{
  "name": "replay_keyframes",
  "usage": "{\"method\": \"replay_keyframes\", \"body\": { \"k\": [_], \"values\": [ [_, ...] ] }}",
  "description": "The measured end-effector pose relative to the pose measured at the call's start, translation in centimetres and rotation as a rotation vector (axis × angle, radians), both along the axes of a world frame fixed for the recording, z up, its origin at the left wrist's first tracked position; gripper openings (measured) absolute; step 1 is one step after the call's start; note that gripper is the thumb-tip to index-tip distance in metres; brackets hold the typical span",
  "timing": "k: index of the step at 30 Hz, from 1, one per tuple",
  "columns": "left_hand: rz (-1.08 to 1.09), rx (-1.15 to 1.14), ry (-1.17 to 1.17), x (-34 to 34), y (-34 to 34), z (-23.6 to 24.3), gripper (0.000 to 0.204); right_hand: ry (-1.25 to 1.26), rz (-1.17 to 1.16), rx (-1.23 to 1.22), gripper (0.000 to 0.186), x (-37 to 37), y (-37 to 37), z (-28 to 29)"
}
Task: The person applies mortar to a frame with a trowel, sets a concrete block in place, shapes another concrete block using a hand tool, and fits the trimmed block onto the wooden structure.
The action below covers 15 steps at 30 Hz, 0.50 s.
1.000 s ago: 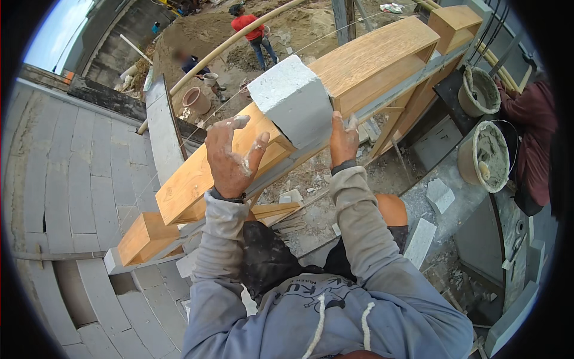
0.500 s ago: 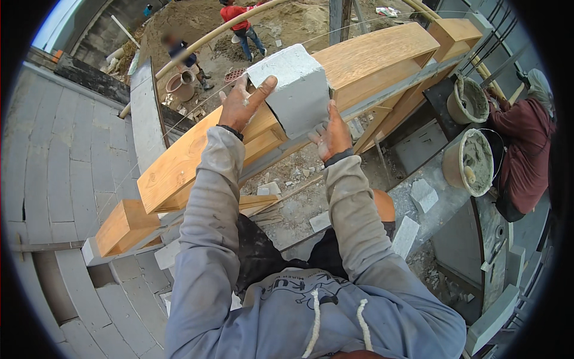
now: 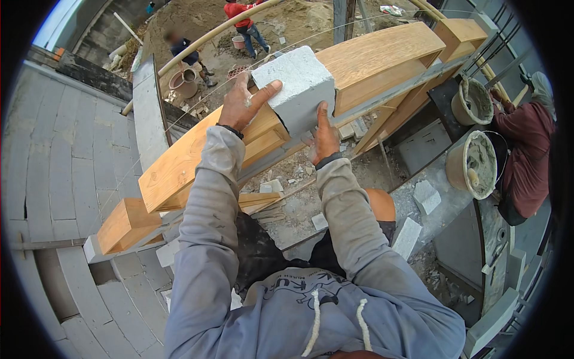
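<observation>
- So the main thing here is a chunky pale grey-white block with a rough face (image 3: 296,84), sitting in the gap between two box-shaped frames of light wood, the long left one (image 3: 191,161) and the long right one (image 3: 379,54).
- The left hand (image 3: 242,105) has hold of the block's left upper end: thumb laid along the front top edge, fingers wrapped round the far side and partly hidden.
- The right hand (image 3: 326,142) is at the lower right of the front face, thumb pointing up against it, fingers bent in below. Can't tell if those fingers actually grip the underside.
- Smaller wooden boxes stand past each end, one lower left (image 3: 128,224) and one upper right (image 3: 463,33).
- Over on the right there are two round pale buckets of wet grey mix, one nearer (image 3: 459,170) and one farther (image 3: 463,113), with a person in a maroon top (image 3: 526,149) right beside them.
- A couple of whitish block offcuts, one chunky (image 3: 426,197) and one longer (image 3: 406,238), lie near the right knee.
- Way out on the dirt: someone in a red top (image 3: 244,24).
</observation>
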<state>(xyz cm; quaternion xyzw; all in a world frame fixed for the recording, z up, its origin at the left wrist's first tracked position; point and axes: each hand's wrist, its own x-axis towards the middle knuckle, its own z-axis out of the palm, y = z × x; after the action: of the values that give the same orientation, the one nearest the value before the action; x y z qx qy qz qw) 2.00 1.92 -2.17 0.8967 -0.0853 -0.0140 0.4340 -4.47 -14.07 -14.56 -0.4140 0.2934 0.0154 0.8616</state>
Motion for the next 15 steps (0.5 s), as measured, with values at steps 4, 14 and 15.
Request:
{"method": "replay_keyframes", "body": {
  "k": [4, 14, 15],
  "values": [
    [-0.012, 0.102, -0.074, 2.0, 1.2, -0.8, 0.095, -0.072, 0.032, 0.012, 0.106, 0.3, 0.0, 0.4],
    [-0.177, -0.022, 0.1, 2.6, 1.7, -0.4, 0.077, -0.09, -0.015, 0.012, 0.11, 0.4, 0.9, 0.5],
    [-0.164, 0.004, 0.16, 2.8, 1.9, -0.9, 0.067, -0.113, -0.003, 0.04, 0.112, 0.1, 0.9, 1.0]
  ]
}}
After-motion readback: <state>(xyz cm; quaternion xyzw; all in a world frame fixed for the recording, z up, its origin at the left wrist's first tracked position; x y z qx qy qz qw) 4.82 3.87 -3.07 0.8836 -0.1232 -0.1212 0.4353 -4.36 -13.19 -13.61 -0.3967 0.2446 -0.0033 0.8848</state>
